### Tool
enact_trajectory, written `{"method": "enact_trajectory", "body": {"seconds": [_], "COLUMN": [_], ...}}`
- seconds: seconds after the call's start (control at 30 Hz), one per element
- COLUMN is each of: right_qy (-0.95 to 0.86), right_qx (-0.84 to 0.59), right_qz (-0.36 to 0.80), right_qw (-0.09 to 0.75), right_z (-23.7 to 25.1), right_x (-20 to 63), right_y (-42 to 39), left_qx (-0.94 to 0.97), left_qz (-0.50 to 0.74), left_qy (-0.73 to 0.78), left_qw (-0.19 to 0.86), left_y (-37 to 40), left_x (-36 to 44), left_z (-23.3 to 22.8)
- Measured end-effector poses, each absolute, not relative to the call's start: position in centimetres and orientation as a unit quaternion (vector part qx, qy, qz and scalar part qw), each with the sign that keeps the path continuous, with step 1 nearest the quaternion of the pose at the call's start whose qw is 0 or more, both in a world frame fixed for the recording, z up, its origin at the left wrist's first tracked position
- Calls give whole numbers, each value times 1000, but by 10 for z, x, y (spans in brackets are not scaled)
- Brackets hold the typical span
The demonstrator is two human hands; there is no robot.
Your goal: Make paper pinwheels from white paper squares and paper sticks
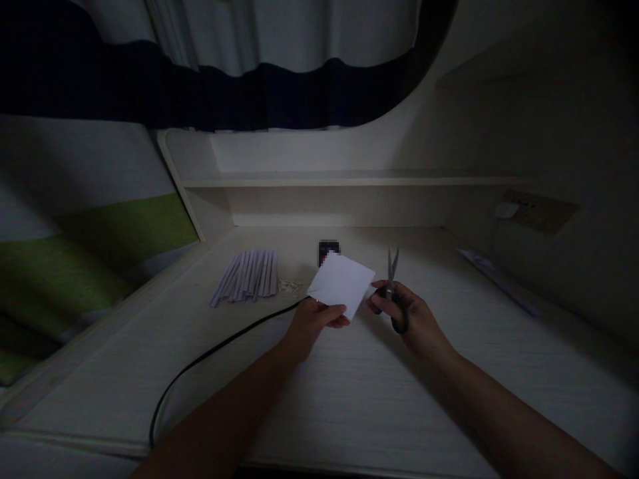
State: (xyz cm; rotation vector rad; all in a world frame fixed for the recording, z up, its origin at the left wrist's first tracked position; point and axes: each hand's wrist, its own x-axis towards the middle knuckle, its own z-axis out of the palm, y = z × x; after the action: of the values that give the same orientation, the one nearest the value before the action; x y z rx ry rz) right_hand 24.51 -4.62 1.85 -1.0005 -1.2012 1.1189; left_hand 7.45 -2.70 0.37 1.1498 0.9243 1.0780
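Note:
A white sheet of paper (343, 283), roughly square, is pinched at its lower corner between the thumb and fingers of my left hand (319, 318). To its right, my right hand (407, 313) grips black-handled scissors (393, 269) by the finger loops. The scissor blades point up and stand slightly apart, clear of the paper. Left of the paper lies a row of pale paper strips or rolled tubes (247, 274), with a few small whitish bits (288, 286) beside it.
A small dark pixelated object (328, 251) sits behind the paper. One black cable (219, 346) curves across the desk (359, 399) on the left. A shelf (339, 179) spans the back. At right are a folded pale sheet (496, 279) and a wall socket (539, 211). Curtains (90, 173) hang left.

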Motion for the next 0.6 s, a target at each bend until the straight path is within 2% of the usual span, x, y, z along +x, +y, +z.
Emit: {"method": "enact_trajectory", "body": {"seconds": [0.23, 0.43, 0.6], "right_qy": [-628, -653, -645], "right_qx": [-440, -443, -437], "right_qz": [514, 507, 521], "right_qw": [384, 347, 349], "right_z": [10, -3, -2], "right_x": [232, 226, 228], "right_y": [-50, -48, -49], "left_qx": [434, 417, 425], "left_qz": [590, 586, 569], "left_qy": [413, 412, 424], "left_qw": [542, 560, 562], "left_y": [-18, -22, -25], "left_x": [64, 68, 69], "left_z": [10, 10, 12]}}
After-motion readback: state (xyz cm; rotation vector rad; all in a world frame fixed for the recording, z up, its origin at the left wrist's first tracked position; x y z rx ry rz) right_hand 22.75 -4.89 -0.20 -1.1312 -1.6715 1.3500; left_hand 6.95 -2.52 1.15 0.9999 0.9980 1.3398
